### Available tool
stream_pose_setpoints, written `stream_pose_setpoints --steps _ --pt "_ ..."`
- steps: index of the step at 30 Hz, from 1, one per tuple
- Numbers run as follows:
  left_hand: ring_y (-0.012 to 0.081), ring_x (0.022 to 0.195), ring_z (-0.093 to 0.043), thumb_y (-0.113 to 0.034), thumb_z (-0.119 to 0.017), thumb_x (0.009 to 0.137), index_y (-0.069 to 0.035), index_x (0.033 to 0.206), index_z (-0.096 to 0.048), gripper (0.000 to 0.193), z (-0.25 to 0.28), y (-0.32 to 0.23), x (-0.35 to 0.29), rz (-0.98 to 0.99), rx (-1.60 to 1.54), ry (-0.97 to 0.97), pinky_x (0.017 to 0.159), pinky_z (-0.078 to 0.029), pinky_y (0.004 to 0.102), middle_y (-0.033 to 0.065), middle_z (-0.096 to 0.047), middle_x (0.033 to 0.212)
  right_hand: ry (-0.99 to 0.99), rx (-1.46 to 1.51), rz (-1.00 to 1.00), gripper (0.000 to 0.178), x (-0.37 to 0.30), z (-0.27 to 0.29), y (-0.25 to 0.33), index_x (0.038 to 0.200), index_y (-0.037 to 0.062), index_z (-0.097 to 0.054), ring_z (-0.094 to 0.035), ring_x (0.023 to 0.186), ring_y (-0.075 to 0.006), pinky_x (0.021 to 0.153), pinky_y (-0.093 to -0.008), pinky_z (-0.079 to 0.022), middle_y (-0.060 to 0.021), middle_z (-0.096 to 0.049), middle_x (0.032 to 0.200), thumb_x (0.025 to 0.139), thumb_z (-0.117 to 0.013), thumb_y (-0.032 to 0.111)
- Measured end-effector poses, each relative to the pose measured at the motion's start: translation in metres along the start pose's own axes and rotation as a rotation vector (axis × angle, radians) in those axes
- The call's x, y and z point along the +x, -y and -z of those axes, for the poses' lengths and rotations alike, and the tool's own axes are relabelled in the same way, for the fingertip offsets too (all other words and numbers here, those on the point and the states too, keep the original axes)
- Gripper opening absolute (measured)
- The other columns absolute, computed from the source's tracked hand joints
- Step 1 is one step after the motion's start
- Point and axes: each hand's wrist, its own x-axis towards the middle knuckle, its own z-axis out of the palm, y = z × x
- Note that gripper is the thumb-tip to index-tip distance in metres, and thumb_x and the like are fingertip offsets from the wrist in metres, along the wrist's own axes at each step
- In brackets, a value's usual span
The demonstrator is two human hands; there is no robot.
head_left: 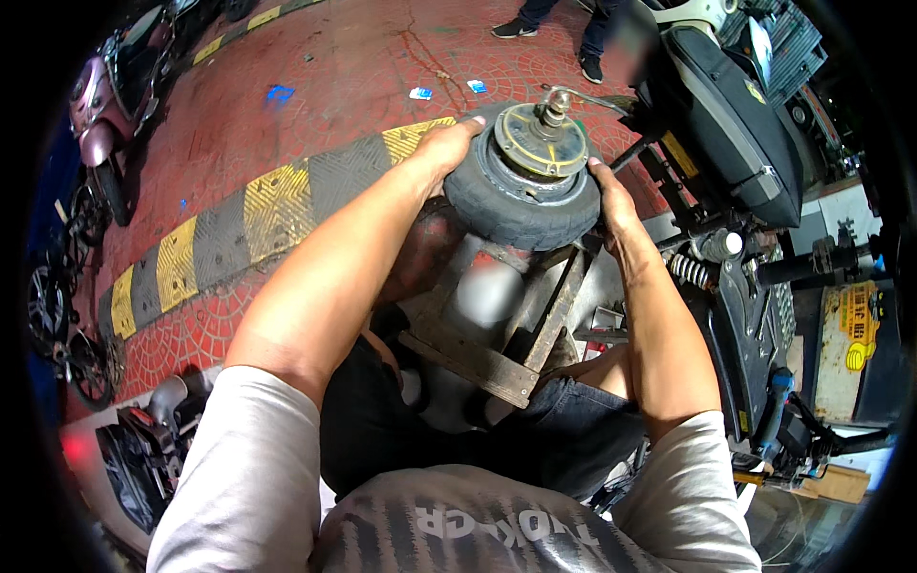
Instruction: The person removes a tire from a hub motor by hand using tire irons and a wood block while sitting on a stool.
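A small motor wheel lies on its side in front of me, its black tyre (516, 215) around a round metal hub (535, 143) with an axle (554, 107) pointing up. A cable runs from the axle toward the right. My left hand (447, 151) grips the tyre's left side, and my right hand (614, 202) holds its right side. Both thumbs rest near the tyre's upper edge; most of the other fingers are hidden. Below the wheel, between my knees, stands a worn wooden frame (473, 365). I cannot tell how much of the wheel's weight rests on it.
A yellow-and-black speed bump (279, 210) crosses the red paved ground on the left. Scooter parts, with a coil spring (690, 271), crowd my right side. A cordless tool (778, 406) is at the lower right. A pink scooter (100, 134) and a person's shoes (516, 29) are farther off.
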Motion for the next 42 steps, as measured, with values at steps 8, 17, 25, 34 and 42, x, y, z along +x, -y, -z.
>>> stream_pose_setpoints --steps 8,17,25,34,42 --pt "0.0349 0.120 -0.067 -0.060 -0.047 0.103 -0.010 0.134 -0.068 0.062 0.006 -0.001 0.041 0.170 0.198 0.154 0.098 -0.049 0.0616 0.0167 -0.070 0.138 0.143 -0.025 -0.042 0.085 0.024 0.016 -0.009 0.150 0.0158 -0.061 -0.055 0.131 -0.0306 0.106 -0.0539 -0.038 -0.0092 -0.062 0.152 0.090 -0.057 0.076" --pt "0.0282 0.096 -0.077 -0.052 -0.056 0.100 -0.010 0.114 -0.074 0.048 0.019 -0.014 0.055 0.259 0.168 0.121 0.094 -0.059 0.0507 0.0071 -0.080 0.107 0.188 -0.033 -0.081 0.091 -0.019 -0.021 0.030 0.149 0.0075 -0.061 -0.050 0.146 -0.0310 0.115 -0.0507 -0.042 -0.0141 -0.063 0.151 0.098 -0.044 0.081" --pt "0.0309 0.126 -0.068 -0.046 -0.043 0.110 -0.007 0.140 -0.065 0.054 0.063 -0.030 0.102 0.204 0.209 0.297 0.109 -0.055 0.0511 0.0116 -0.072 0.136 0.203 -0.056 0.141 0.087 -0.020 -0.009 0.023 0.147 0.0069 -0.062 -0.052 0.143 -0.0305 0.114 -0.0499 -0.043 -0.0140 -0.064 0.149 0.099 -0.044 0.078" --pt "0.0367 0.136 -0.060 -0.021 -0.067 0.094 -0.010 0.149 -0.060 0.056 0.006 -0.032 0.055 -1.485 1.951 0.562 0.118 -0.046 0.0502 0.0142 -0.064 0.147 0.200 -0.029 0.244 0.084 -0.018 0.012 0.015 0.145 0.0062 -0.063 -0.055 0.139 -0.0300 0.112 -0.0491 -0.044 -0.0140 -0.066 0.146 0.100 -0.044 0.074" --pt "0.0371 0.131 -0.061 -0.022 -0.064 0.097 -0.006 0.143 -0.061 0.048 0.004 -0.026 0.059 -1.440 1.929 0.592 0.115 -0.047 0.0500 0.0174 -0.065 0.141 0.206 -0.021 0.281 0.080 -0.020 0.017 0.013 0.143 0.0056 -0.065 -0.057 0.135 -0.0295 0.110 -0.0484 -0.045 -0.0139 -0.067 0.143 0.101 -0.045 0.071"
